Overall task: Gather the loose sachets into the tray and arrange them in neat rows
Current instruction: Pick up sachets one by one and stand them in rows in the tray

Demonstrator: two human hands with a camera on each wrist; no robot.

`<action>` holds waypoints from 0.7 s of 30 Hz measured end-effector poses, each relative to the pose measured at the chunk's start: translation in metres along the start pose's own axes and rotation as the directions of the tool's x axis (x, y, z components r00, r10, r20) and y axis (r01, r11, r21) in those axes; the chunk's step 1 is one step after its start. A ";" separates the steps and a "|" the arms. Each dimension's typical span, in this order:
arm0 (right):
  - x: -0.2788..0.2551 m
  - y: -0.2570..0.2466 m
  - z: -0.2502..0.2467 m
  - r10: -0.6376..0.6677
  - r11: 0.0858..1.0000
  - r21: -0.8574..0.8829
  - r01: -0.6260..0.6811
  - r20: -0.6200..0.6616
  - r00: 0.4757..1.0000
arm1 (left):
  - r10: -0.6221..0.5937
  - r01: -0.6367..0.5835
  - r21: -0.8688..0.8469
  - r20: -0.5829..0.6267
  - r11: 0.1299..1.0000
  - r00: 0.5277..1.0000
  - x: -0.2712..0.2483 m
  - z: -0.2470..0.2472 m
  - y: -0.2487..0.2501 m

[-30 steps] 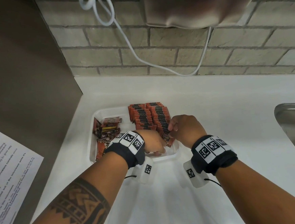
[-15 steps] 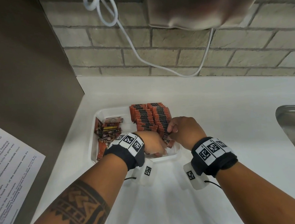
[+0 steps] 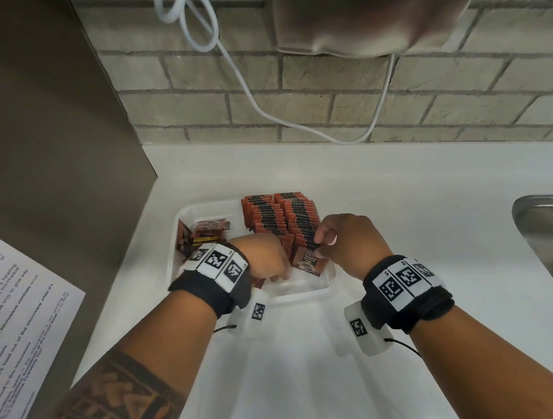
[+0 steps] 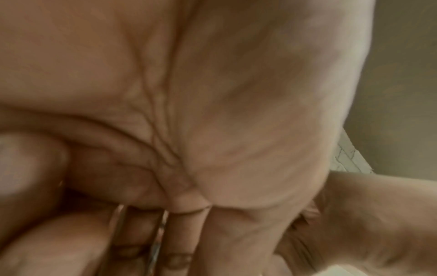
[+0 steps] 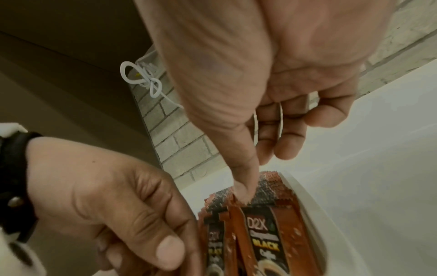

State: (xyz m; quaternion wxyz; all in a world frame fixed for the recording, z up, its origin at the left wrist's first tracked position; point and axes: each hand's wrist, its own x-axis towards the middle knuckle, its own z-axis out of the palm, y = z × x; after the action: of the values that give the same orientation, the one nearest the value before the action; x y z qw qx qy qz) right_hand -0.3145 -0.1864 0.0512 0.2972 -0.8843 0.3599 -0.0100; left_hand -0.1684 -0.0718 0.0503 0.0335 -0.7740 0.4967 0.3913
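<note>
Two rows of orange-and-black sachets (image 3: 279, 219) stood on edge at the far right of the white tray (image 3: 327, 283), which sat on a white counter (image 3: 416, 198) below a brick wall. A looser heap of sachets (image 3: 206, 233) lay in the tray's left half, some flat, some tilted.

Your right hand (image 3: 349, 241) was at the near end of the right-hand row, thumb tip pressed down on the sachet tops with the other fingers loosely curled and holding nothing. Your left hand (image 3: 266, 261) was low in the tray, just beside that row's near end. From the right wrist view its fingers looked curled against the front sachets (image 5: 260, 239), but I could not tell whether it pinched them or only steadied them; the left wrist view was filled by blurred palm.

To do this step well, you probably needed to brace the row's end with the right thumb while the left hand slid packets upright against it, keeping tops level. Pressing too hard could have fanned the row over.
</note>
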 end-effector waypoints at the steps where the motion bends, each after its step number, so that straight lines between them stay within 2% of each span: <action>1: -0.002 -0.001 0.000 -0.016 1.000 0.005 0.016 -0.022 1.000 | -0.020 0.020 0.022 -0.034 1.000 0.999 -0.007 -0.005 -0.007; 4: -0.011 -0.013 0.004 -0.067 0.997 0.026 0.069 -0.072 0.995 | -0.092 0.109 0.121 -0.139 0.987 0.986 -0.024 -0.014 -0.038; 7: -0.019 -0.033 0.019 -0.123 0.992 0.018 0.122 0.045 0.991 | -0.170 0.201 0.120 -0.227 0.972 0.959 -0.035 -0.012 -0.065; 10: -0.018 -0.053 0.043 -0.122 0.990 -0.049 0.136 0.223 0.967 | -0.172 0.205 0.125 -0.232 0.971 0.957 -0.037 -0.002 -0.077; 13: -0.011 -0.066 0.065 -0.104 0.975 -0.163 0.153 0.273 0.956 | -0.120 0.150 0.106 -0.249 0.983 0.961 -0.028 0.009 -0.082; 16: -0.009 -0.074 0.077 -0.070 0.939 -0.293 0.179 0.347 0.935 | -0.112 0.144 0.154 -0.202 0.977 0.973 -0.021 0.015 -0.078; 21: -0.012 -0.081 0.085 -0.016 0.910 -0.374 0.179 0.399 0.917 | -0.119 0.157 0.263 -0.158 0.952 0.980 -0.016 0.012 -0.067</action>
State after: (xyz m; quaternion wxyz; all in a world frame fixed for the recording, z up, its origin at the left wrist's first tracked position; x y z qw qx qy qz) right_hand -0.2525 -0.0891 0.0264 0.1728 -0.9278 0.2429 0.2241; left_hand -0.1251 -0.0208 0.0290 0.1326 -0.8203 0.4918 0.2601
